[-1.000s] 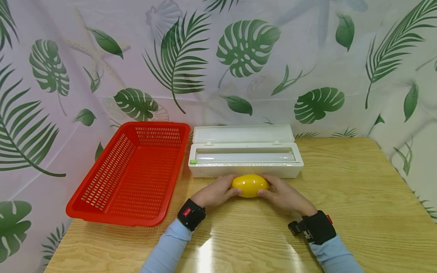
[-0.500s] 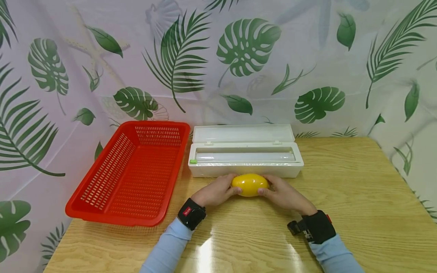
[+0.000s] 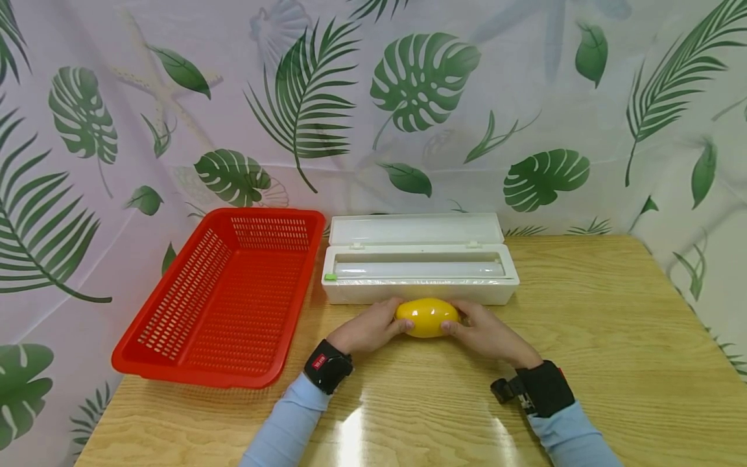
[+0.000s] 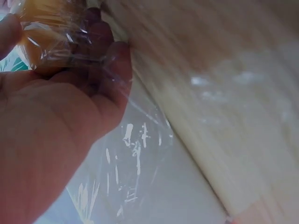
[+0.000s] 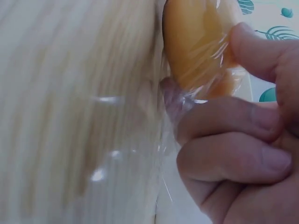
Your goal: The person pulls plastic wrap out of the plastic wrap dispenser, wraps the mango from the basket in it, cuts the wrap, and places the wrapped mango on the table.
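A glossy yellow mango [image 3: 427, 317] lies sideways at the front of a white cling film dispenser [image 3: 420, 293]. My left hand [image 3: 373, 326] grips its left end, thumb on the near side and fingers behind. On the right end, my right hand [image 3: 489, 332] holds it the same way. Both wrist views show clear cling film [image 4: 135, 163] wrinkled tightly over the mango, with loose film trailing past the left hand's fingers. Two of the right hand's fingers [image 5: 229, 158] curl beneath the wrapped end. The dispenser's lid [image 3: 415, 229] stands open, baring the film roll [image 3: 417, 269].
To the left, a red plastic basket [image 3: 274, 363] with slotted sides stands on the wooden table [image 3: 595, 337]. A small green slider [image 3: 331, 277] sits at the left of the dispenser's front edge. Behind everything hangs a leaf-patterned cloth [image 3: 443, 149].
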Demonstrator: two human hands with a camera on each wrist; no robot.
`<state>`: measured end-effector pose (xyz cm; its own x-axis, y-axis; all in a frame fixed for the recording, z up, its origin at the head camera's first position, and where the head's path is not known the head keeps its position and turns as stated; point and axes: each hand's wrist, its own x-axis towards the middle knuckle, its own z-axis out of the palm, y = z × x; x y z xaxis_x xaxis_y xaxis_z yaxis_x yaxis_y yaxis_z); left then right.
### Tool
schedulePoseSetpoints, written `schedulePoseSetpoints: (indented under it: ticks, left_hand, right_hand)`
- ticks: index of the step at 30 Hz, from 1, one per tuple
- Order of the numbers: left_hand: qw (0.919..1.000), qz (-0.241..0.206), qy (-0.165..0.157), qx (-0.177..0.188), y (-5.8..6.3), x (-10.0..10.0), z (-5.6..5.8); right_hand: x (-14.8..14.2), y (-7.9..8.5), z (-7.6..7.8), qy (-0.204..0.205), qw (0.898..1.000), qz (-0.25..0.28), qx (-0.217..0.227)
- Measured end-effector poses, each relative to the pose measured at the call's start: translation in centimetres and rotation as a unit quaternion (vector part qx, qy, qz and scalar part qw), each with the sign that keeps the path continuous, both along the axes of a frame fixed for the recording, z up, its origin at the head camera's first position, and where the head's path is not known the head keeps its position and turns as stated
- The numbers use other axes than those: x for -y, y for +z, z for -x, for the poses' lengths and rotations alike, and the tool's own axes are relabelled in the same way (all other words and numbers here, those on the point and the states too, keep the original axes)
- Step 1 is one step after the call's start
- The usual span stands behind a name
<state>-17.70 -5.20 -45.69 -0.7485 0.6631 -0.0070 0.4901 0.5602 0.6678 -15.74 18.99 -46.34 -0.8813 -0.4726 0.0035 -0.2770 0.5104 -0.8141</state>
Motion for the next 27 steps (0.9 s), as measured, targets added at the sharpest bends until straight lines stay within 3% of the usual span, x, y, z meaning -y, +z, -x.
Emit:
schedulePoseSetpoints:
  ticks: [13, 27]
  left_hand:
    - [0.9989, -0.001, 0.012, 0.046, 0.10, 0.13, -0.27]
    - [0.9982, 0.018, 0.026, 0.051, 0.31, 0.20, -0.56]
  right_hand:
    - [-0.03, 0.28, -0.33, -0.002, 0.999, -0.023, 0.023]
    - [-0.18, 0.11, -0.18, -0.002, 0.998, -0.026, 0.062]
